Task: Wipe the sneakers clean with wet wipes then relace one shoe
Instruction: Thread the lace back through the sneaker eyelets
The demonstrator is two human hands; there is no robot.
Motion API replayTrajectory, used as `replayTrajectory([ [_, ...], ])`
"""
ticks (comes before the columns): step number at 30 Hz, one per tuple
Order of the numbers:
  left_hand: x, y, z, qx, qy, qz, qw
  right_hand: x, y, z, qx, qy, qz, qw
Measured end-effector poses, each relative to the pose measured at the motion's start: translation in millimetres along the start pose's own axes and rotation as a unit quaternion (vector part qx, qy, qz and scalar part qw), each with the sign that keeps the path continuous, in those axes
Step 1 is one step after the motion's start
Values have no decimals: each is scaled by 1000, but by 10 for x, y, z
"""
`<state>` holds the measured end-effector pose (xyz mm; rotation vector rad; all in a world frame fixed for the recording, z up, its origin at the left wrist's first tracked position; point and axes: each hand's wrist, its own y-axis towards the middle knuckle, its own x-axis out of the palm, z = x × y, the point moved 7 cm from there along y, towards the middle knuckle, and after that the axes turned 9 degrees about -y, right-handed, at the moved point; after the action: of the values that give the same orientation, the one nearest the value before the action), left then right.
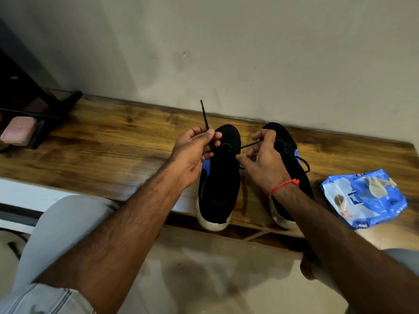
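Wiping looks done — used wipe (376,185) discarded; left hand (192,152) and right hand (264,159) fingers pinching lace (250,145) ends on the left sneaker (218,177) — relacing underway.

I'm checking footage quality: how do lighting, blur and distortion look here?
Head view: dim, warm light; the black sneakers lose detail, so eyelets are unreadable; wide-angle bending curves the wooden shelf; both hands' shadows fall soft on the floor; the lace stays fairly sharp, and the frame corners soften.
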<state>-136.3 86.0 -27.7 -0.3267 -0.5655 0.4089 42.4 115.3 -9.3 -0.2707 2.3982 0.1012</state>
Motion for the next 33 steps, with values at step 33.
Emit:
replayTrajectory([
  [33, -30, -145, 234, 200, 494, -33, 845, 210, 83, 26, -11, -42, -74, 996],
])
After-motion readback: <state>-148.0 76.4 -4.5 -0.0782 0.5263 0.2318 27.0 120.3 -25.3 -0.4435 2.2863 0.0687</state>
